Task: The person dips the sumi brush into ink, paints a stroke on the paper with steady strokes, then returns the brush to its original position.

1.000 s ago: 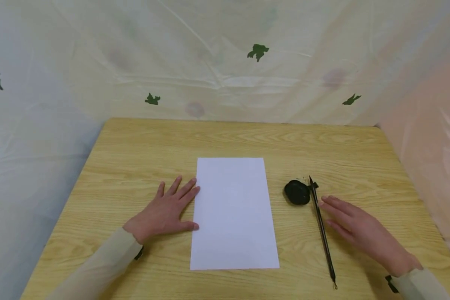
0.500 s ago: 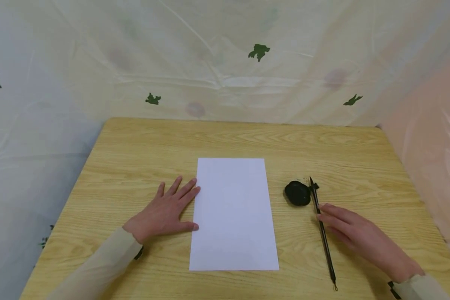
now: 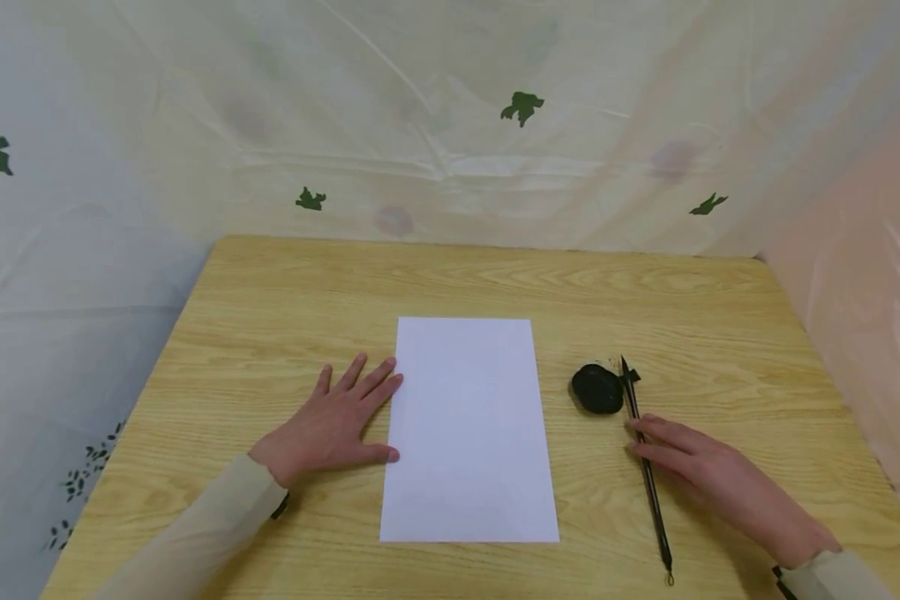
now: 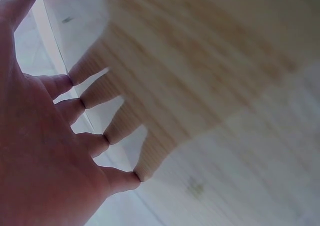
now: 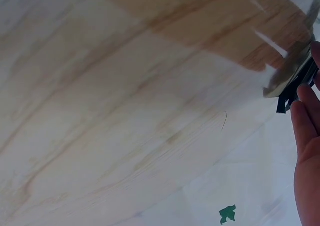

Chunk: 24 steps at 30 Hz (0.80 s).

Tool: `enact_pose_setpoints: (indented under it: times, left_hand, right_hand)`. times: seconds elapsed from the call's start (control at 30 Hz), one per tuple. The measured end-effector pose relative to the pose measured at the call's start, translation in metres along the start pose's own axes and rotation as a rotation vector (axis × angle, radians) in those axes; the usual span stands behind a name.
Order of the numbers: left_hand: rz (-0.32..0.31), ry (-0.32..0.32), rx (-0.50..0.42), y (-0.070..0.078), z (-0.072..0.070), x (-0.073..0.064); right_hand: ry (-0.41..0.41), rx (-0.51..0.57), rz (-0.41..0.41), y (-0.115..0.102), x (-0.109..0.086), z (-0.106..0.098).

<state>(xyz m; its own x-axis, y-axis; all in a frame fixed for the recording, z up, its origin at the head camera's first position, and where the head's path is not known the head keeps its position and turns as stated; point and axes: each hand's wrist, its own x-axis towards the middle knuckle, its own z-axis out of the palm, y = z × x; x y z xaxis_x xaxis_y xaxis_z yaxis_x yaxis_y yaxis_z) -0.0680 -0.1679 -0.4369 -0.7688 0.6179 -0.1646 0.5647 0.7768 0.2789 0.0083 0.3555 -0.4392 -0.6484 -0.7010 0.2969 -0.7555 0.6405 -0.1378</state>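
In the head view a white sheet of paper (image 3: 467, 433) lies on the wooden table. My left hand (image 3: 326, 429) rests flat with spread fingers, the thumb and two fingertips on the paper's left edge. To the paper's right sits a round, black inkstone-like object (image 3: 597, 389). Beside it lies a long, dark writing brush (image 3: 654, 500), tip away from me, its front end over a small black piece (image 3: 634, 377). My right hand (image 3: 727, 479) reaches across the brush's shaft from the right, fairly straight fingertips touching or just above it. Its underside is hidden.
The wooden table (image 3: 487, 283) has a pale cloth curtain (image 3: 420, 125) with green leaf shapes behind it. More cloth hangs at the left and right sides. Small dark specks mark the table behind the black object.
My right hand has moved left and slightly toward me, from beside the brush to over its shaft. The left hand, paper and brush stay in place; the view shifts slightly.
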Motion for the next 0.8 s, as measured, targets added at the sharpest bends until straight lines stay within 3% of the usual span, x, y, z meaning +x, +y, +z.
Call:
enact_pose_setpoints:
  times: [0.53,0.8]
  left_hand:
    - [-0.011,-0.014,0.0,0.001,0.0,0.001]
    - [-0.005,-0.011,0.004,0.001,-0.002,0.001]
  right_hand:
    - [-0.068,-0.078,0.016,-0.004,-0.002,-0.004]
    - [0.036,-0.062,0.031,-0.005,-0.004,-0.015]
